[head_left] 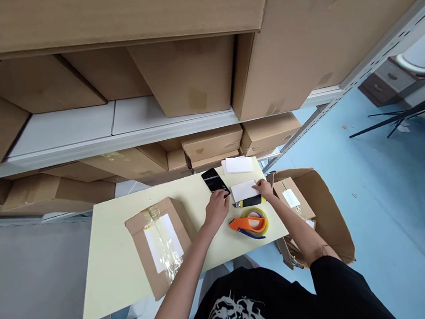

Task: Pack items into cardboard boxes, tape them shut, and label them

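Head view: right hand (pixel 264 188) pinches right edge of white slip (pixel 243 190), far right on table (pixel 116 249); slip's long axis runs left-right; left hand (pixel 217 210) fingers bent over black device (pixel 213 179) just left; grasp unclear

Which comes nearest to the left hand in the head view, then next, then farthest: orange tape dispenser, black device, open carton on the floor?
1. black device: at the fingertips of the left hand, just beyond them on the table.
2. orange tape dispenser: on the table, to the hand's right.
3. open carton: on the floor past the table's right end.
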A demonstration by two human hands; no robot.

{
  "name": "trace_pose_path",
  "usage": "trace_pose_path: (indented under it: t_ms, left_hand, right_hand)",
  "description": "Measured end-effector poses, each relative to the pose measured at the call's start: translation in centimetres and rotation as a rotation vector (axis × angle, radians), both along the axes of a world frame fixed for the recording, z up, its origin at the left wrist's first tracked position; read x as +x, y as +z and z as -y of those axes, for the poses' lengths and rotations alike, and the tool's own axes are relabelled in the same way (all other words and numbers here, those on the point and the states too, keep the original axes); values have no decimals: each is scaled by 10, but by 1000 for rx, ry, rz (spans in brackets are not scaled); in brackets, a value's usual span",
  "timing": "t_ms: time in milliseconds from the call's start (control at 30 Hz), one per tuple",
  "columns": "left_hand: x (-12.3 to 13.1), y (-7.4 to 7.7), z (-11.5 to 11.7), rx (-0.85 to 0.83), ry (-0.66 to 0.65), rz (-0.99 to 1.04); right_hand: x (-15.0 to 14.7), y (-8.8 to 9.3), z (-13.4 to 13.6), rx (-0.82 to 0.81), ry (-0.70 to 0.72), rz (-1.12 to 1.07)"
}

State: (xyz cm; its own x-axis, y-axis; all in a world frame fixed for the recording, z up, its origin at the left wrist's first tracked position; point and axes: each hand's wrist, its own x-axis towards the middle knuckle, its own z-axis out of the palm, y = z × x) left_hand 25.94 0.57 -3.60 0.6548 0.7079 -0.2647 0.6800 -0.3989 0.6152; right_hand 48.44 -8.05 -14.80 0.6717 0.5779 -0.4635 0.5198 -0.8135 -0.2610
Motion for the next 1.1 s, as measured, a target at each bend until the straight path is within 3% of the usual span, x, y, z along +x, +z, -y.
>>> trace_pose_path:
  t_ms: [200,367,567,700,767,867,1000,1100]
  left_hand:
    - [26,-24,-3,-40,-75,-145]
    - [35,-34,-5,-32,-113,-194]
    - [49,-41,-28,-42,-100,97]
    - [63,-44,-50,-237,-286,213]
    - [67,-45,-55,-333,-382,155]
    - [69,-45,-56,-384,-414,88]
    - [66,-44,-51,-431,-414,109]
    - [64,-42,-47,-421,-343,206]
  right_hand:
    - [-9,4,-11,13,-56,22]
    - [-5,23,-10,124,61,61]
    - [-15,67,3,336,299,54]
    - [-23,88,26,610,403,-37]
    - [-23,92,37,726,336,-64]
    - [-17,92,46,806,170,-58]
    - [-1,94,45,718,-52,-100]
    - [8,94,42,683,-132,-181]
